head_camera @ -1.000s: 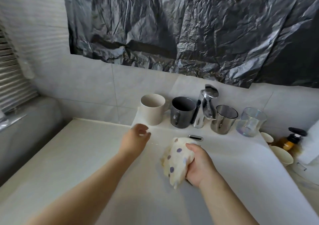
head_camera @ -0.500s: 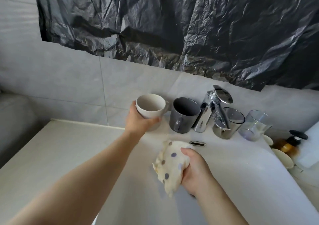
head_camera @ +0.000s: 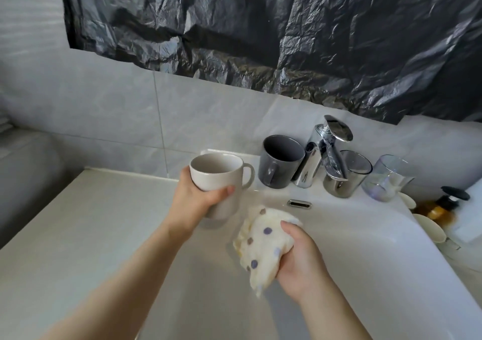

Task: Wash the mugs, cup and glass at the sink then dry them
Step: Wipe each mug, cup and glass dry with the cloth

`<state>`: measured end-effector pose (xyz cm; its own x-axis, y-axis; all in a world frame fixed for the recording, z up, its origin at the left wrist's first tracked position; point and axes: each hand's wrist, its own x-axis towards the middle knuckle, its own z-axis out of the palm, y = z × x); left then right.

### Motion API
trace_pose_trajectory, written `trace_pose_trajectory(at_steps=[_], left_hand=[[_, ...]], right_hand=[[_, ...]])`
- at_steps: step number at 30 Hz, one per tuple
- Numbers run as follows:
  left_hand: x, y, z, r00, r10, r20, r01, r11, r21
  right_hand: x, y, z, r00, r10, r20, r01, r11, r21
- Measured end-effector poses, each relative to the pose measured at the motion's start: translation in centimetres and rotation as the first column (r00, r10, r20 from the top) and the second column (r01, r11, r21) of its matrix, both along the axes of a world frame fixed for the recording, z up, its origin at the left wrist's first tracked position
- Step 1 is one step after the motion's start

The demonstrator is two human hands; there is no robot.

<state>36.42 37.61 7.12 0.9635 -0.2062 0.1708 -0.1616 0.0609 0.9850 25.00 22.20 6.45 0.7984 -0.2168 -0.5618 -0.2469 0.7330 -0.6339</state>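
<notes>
Crinkly black plastic sheet point(head_camera: 260, 39) taped over the tiled wall, white sink point(head_camera: 378, 274) underneath, so that's your setup.

Your left hand point(head_camera: 198, 204) is wrapped round the body of the beige mug point(head_camera: 219, 180) and holds it off the surface, over the near-left edge of the basin. It's upright, mouth up, with the handle sticking out to the right towards the grey mug point(head_camera: 280, 165). Your right hand point(head_camera: 300, 269) is clenched on the bunched spotted cloth point(head_camera: 263, 245), low over the basin.

The bit that matters is that the cloth sits just down and to the right of the mug. They're close, but I can't see them touching. My guess is the two meet next, so either tip the mouth right towards the cloth or bring the cloth up and left.

If it's a rinse first, the tap point(head_camera: 323, 154) is off to the right past the grey mug, nearer your right hand. I can't see any water running. The metal cup point(head_camera: 347, 175) and the glass point(head_camera: 388, 178) are lined up on the back ledge.
</notes>
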Motion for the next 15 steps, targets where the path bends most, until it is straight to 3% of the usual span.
trace_pose_trajectory(at_steps=[5, 10, 12, 15], left_hand=[[-5.6, 1.4, -0.6, 0.970, -0.115, -0.215, 0.093, 0.989, -0.111], [-10.1, 1.1, -1.8, 0.902, -0.146, -0.407, 0.064, 0.976, -0.208], [-11.3, 0.9, -2.2, 0.889, -0.148, -0.433, 0.071, 0.979, -0.190], [-12.4, 0.6, -2.2, 0.892, -0.172, -0.419, 0.114, 0.980, -0.160]], right_hand=[[-2.2, 0.1, 0.6, 0.984, -0.140, 0.110, 0.146, 0.988, -0.043], [-4.8, 0.9, 0.5, 0.965, -0.081, 0.251, 0.109, 0.989, -0.100], [-5.4, 1.7, 0.2, 0.971, -0.021, 0.237, 0.095, 0.947, -0.306], [-5.9, 2.5, -0.8, 0.982, 0.021, 0.189, 0.106, 0.761, -0.639]])
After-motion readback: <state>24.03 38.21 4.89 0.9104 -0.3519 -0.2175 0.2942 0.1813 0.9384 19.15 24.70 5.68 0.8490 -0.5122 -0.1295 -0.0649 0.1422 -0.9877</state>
